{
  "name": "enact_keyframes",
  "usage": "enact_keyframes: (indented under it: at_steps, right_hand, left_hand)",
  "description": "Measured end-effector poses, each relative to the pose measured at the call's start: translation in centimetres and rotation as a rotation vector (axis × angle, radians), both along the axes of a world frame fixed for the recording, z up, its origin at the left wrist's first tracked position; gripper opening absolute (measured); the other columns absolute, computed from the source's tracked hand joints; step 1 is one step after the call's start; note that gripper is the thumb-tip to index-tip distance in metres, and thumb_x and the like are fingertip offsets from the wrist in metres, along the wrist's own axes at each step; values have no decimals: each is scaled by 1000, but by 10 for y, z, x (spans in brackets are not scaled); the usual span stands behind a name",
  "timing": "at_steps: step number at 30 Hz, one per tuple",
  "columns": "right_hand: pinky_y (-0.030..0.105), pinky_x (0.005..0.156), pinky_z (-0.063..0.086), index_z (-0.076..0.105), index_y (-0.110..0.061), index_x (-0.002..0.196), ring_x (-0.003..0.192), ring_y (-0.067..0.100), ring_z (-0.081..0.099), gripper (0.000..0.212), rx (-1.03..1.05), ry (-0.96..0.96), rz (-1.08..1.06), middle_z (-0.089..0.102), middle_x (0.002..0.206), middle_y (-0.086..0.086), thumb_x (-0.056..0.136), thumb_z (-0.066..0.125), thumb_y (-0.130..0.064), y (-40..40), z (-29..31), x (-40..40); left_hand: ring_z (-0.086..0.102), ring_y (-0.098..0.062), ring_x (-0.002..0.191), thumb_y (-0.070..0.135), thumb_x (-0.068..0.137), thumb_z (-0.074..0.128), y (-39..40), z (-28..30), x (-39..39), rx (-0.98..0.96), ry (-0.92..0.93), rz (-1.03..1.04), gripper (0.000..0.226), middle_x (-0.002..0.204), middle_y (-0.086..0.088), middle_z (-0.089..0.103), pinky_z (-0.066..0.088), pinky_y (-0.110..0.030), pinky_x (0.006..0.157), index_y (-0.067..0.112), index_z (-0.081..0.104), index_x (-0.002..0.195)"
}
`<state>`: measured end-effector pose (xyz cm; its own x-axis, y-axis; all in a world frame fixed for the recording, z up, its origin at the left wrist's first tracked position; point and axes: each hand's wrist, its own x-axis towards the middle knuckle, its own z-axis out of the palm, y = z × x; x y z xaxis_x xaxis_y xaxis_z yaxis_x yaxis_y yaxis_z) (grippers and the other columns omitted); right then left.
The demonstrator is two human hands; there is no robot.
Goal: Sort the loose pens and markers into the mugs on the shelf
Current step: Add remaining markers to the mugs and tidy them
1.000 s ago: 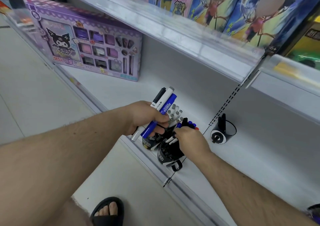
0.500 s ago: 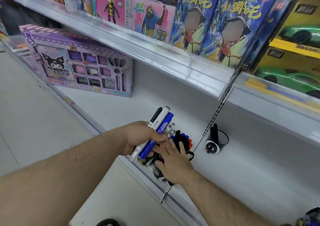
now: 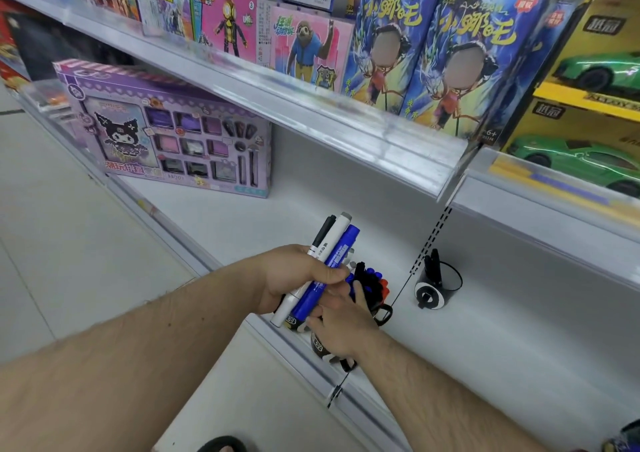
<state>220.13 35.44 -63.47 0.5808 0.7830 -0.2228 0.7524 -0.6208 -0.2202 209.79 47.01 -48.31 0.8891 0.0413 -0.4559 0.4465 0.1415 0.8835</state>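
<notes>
Markers [image 3: 327, 264], three bunched, sit gripped in the left hand [image 3: 298, 278] at frame centre; the right hand [image 3: 341, 323] reaches loose-fingered toward them, above the mugs [image 3: 320, 347].

We see the lower shelf [image 3: 242, 223] carrying a wide boxed set [image 3: 166, 133] at its far left. Near its front edge stand two mugs [image 3: 320, 347] side by side, the right one packed with pens [image 3: 370, 278]. A third mug [image 3: 431, 294] sits to their right, further back, with one marker in it. Our left hand [image 3: 298, 275] holds a bundle of markers [image 3: 325, 264] above the two mugs; the right hand [image 3: 341, 327] lies just right of it, touching the bundle. Boxed toys [image 3: 433, 46] line the upper shelf [image 3: 311, 112].
</notes>
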Motion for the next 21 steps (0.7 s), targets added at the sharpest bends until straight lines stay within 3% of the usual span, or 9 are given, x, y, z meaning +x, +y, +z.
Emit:
enact_keyframes:
  at_steps: [2, 5, 7, 11, 14, 16, 18, 19, 21]
  right_hand:
    - [49, 115, -20, 15, -37, 155, 150, 15, -5, 56, -62, -50, -91, 10, 163, -11, 101, 22, -50, -4, -11, 12]
    - [52, 118, -10, 38, -29, 147, 147, 20, 18, 47, -132, -204, -70, 35, 154, -4, 103, 23, -38, -16, -18, 18]
    - [52, 119, -5, 46, -27, 142, 146, 22, 20, 44, -137, -251, -68, 39, 152, -1, 104, 25, -38, -20, -15, 18]
    - [51, 116, -18, 14, -30, 156, 151, 24, -9, 60, -124, -251, -97, -1, 165, 3, 101, 16, -54, -18, -15, 12]
    - [52, 115, -20, 4, -32, 156, 148, 26, -22, 66, -229, -190, -89, -14, 164, 4, 98, 11, -61, -20, -15, 8]
    - [51, 117, -15, 2, -35, 156, 148, 26, -20, 63, -195, -65, -177, -14, 163, 4, 98, 11, -59, -24, -3, 12]
    - [46, 118, 14, 31, -30, 148, 148, 29, 17, 52, 92, 14, -321, 24, 158, 3, 101, 20, -50, -27, 24, 17]
    - [43, 107, 33, 51, -23, 127, 131, 30, 43, 41, 320, 73, -429, 50, 135, 3, 101, 27, -44, -28, 45, 17]
    - [40, 81, 48, 61, -12, 90, 91, 29, 64, 35, 709, 329, -662, 66, 92, 8, 101, 39, -37, -37, 97, 11]
  left_hand:
    - [69, -20, 68, 17, 88, 68, 0, 0, -1, 17, -4, -5, 18, 86, -10, 73, 56, -26, 56, 5, 69, 100]
    - [70, -18, 70, 19, 87, 69, 2, 0, 0, 43, -5, -2, 16, 82, -5, 74, 57, -28, 62, 9, 68, 100]
    - [70, -17, 71, 20, 87, 69, 4, -1, 1, 53, -4, 3, 15, 83, -4, 75, 57, -28, 63, 11, 69, 99]
    - [69, -18, 72, 19, 86, 70, 4, -4, 1, 56, 4, -7, 14, 86, -7, 74, 57, -28, 62, 11, 69, 99]
    - [69, -19, 71, 18, 88, 69, 4, -4, 3, 49, 0, -23, 15, 84, -6, 74, 58, -29, 62, 10, 69, 100]
    - [69, -18, 69, 17, 89, 68, 3, -4, 4, 37, -4, -26, 16, 83, -6, 74, 58, -29, 62, 9, 68, 103]
    - [69, -19, 69, 17, 90, 67, 0, -4, 5, 36, -8, -56, 16, 83, -7, 74, 58, -30, 61, 9, 68, 103]
    - [68, -19, 69, 17, 90, 67, -1, -4, 5, 39, -4, -84, 15, 82, -7, 73, 57, -31, 61, 9, 68, 103]
    - [64, -19, 63, 17, 90, 67, -4, -7, 5, 54, 23, -141, 17, 75, -6, 69, 54, -33, 62, 7, 66, 104]
